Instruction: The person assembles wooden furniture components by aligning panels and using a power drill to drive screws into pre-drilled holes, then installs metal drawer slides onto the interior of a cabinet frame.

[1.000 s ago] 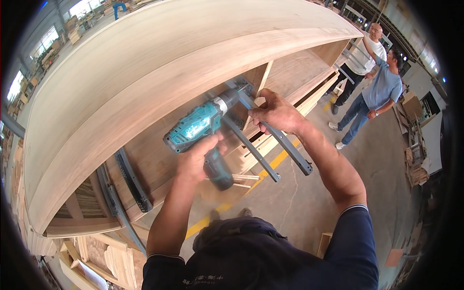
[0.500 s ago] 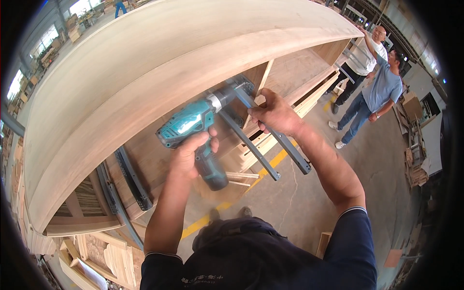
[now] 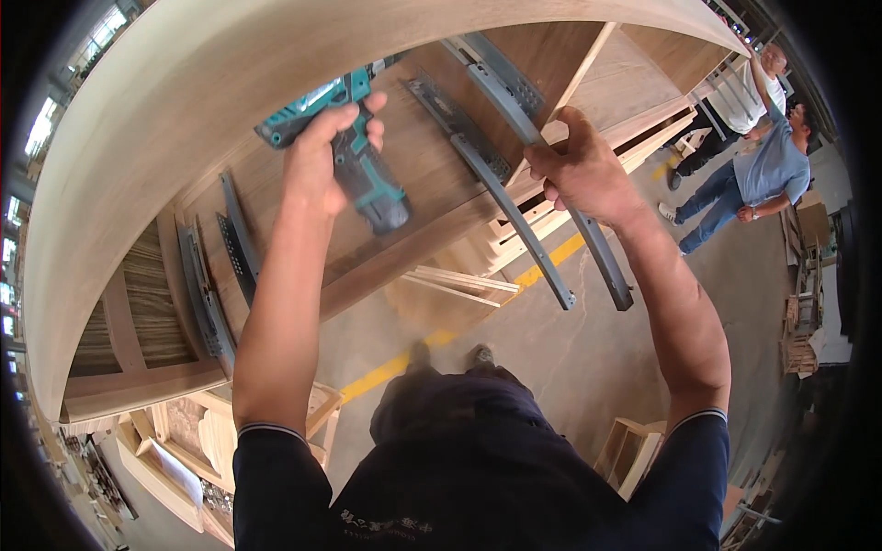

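My left hand is closed round the grip of a teal and black cordless drill, which points up and to the right. Its front end lies partly behind the curved edge of the wooden cabinet. My right hand pinches a grey metal drawer slide that sticks out of the cabinet toward me. Just left of it, a second extended drawer slide projects from the wooden interior. The drill stands apart from both slides.
More drawer slides sit in the cabinet's left part. Thin wood strips jut out beneath the cabinet. Wooden frames lie at lower left, and a wooden box stands on the floor. Two people are at the far right.
My left hand has drawn the drill left, away from the slide in my right hand. My right hand still grips that slide. The view has shifted, showing more of the cabinet's inside.
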The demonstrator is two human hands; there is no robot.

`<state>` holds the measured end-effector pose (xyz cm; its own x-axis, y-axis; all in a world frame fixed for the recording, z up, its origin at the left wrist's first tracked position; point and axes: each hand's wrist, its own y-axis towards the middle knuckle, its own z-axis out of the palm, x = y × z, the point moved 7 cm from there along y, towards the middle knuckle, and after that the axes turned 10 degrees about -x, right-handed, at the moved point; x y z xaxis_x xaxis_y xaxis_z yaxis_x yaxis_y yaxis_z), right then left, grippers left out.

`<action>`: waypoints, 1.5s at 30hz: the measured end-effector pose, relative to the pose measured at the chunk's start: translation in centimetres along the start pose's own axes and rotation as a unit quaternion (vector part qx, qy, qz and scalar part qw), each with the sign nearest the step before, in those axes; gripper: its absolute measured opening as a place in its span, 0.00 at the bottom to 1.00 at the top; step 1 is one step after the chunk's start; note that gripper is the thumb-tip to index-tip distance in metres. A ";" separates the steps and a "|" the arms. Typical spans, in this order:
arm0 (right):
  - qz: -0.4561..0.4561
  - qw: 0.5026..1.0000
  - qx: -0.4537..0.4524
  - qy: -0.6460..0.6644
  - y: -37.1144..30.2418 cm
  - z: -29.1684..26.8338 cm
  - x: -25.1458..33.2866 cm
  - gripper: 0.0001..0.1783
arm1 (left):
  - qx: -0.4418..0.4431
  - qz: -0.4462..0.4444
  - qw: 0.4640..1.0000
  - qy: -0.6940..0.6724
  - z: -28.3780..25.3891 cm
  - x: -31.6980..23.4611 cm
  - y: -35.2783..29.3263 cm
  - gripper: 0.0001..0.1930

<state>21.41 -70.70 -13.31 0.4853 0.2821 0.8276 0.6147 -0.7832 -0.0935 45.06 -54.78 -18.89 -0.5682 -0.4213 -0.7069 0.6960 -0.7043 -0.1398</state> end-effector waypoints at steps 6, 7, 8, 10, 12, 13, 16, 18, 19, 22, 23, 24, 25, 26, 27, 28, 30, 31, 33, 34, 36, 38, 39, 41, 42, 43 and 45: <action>0.005 1.000 -0.004 0.001 0.3 -0.2 0.2 0.37 | 0.034 -0.012 0.999 -0.008 1.6 -1.0 4.3 0.20; 0.006 1.000 -0.004 -0.004 0.5 -0.3 0.0 0.33 | 0.024 -0.010 1.000 -0.003 1.7 -0.9 4.7 0.20; 0.006 1.000 -0.004 -0.009 0.6 -0.3 -0.1 0.28 | 0.029 -0.013 1.000 -0.002 1.9 -0.7 5.2 0.20; -0.010 1.000 -0.011 0.010 0.2 -0.7 0.6 0.29 | 0.047 -0.017 0.999 -0.023 2.1 -0.5 6.2 0.20; -0.006 1.000 0.011 0.001 0.2 -0.7 0.7 0.26 | 0.044 -0.013 0.999 -0.026 2.1 -0.3 7.3 0.21; -0.016 1.000 0.014 0.002 0.2 -0.6 0.9 0.26 | 0.046 -0.003 0.998 -0.033 2.1 -0.6 7.6 0.20; -0.022 1.000 0.002 -0.011 0.0 -0.8 1.1 0.26 | 0.053 0.000 0.998 -0.039 2.0 -1.0 8.5 0.19; -0.016 1.000 0.000 -0.019 0.1 -0.9 0.9 0.26 | 0.058 -0.023 0.997 -0.043 2.3 -0.6 8.9 0.19; -0.013 1.000 0.002 -0.021 0.3 -0.9 0.7 0.27 | 0.061 -0.024 0.997 -0.043 2.6 -0.5 8.8 0.19; -0.009 1.000 0.002 -0.026 0.4 -1.0 0.7 0.27 | 0.057 -0.015 0.997 -0.040 2.7 -0.5 8.5 0.19; -0.008 1.000 0.002 -0.029 0.3 -1.0 0.7 0.28 | 0.055 -0.019 0.997 -0.043 2.7 -0.4 8.5 0.18; -0.008 1.000 0.001 -0.029 0.3 -1.0 0.9 0.28 | 0.054 -0.023 0.997 -0.047 2.6 -0.4 8.4 0.18; -0.003 0.999 0.003 -0.036 0.3 -1.1 0.9 0.28 | 0.056 -0.023 0.997 -0.047 2.7 -0.3 8.2 0.18; 0.002 0.999 0.004 -0.044 0.3 -1.1 0.9 0.29 | 0.050 -0.018 0.998 -0.037 2.7 -0.2 8.0 0.19; 0.002 0.999 0.002 -0.044 0.3 -1.2 0.8 0.29 | 0.045 -0.013 0.999 -0.026 2.7 -0.2 8.0 0.20; 0.001 0.999 0.002 -0.043 0.4 -1.1 0.7 0.29 | 0.045 -0.012 0.999 -0.026 2.7 -0.2 8.0 0.20; 0.000 0.999 0.002 -0.042 0.3 -1.1 0.9 0.29 | 0.043 -0.007 0.999 -0.026 2.6 -0.4 7.9 0.20; -0.001 0.999 0.001 -0.032 0.1 -1.0 1.3 0.24 | 0.043 -0.006 0.999 -0.026 2.5 -0.4 8.0 0.20; -0.003 1.000 0.000 -0.021 0.0 -0.9 1.5 0.20 | 0.049 -0.008 0.998 -0.043 2.3 -0.4 8.1 0.19; -0.001 1.000 0.001 -0.026 0.0 -0.9 1.4 0.20 | 0.051 -0.009 0.998 -0.043 2.4 -0.3 8.0 0.19; 0.002 1.000 0.000 -0.030 -0.1 -1.0 1.2 0.20 | 0.044 -0.011 0.998 -0.041 2.5 -0.2 7.9 0.19; 0.000 0.999 -0.001 -0.043 0.0 -1.0 1.2 0.20 | 0.048 -0.014 0.998 -0.043 2.5 -0.2 8.1 0.19; 0.000 0.999 -0.001 -0.043 0.0 -1.0 1.2 0.20 | 0.051 -0.018 0.998 -0.044 2.5 -0.2 8.1 0.19; -0.003 0.999 0.000 -0.042 0.0 -1.0 1.1 0.21 | 0.052 -0.018 0.997 -0.045 2.6 -0.1 8.1 0.19; -0.002 0.999 -0.001 -0.042 0.1 -1.1 1.0 0.21 | 0.052 -0.017 0.997 -0.046 2.6 -0.1 8.1 0.19; -0.006 0.999 0.002 -0.041 0.2 -1.1 1.0 0.26 | 0.052 -0.016 0.997 -0.046 2.4 -0.2 8.2 0.19; -0.010 0.999 0.005 -0.041 0.2 -1.0 1.1 0.32 | 0.061 -0.007 0.997 -0.036 2.1 -0.4 8.6 0.21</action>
<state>21.46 -71.07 -11.82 0.5215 0.3417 0.7819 0.6307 -0.7715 -0.0835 50.41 -61.85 -18.36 -0.6106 -0.4476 -0.6533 0.6317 -0.7728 -0.0608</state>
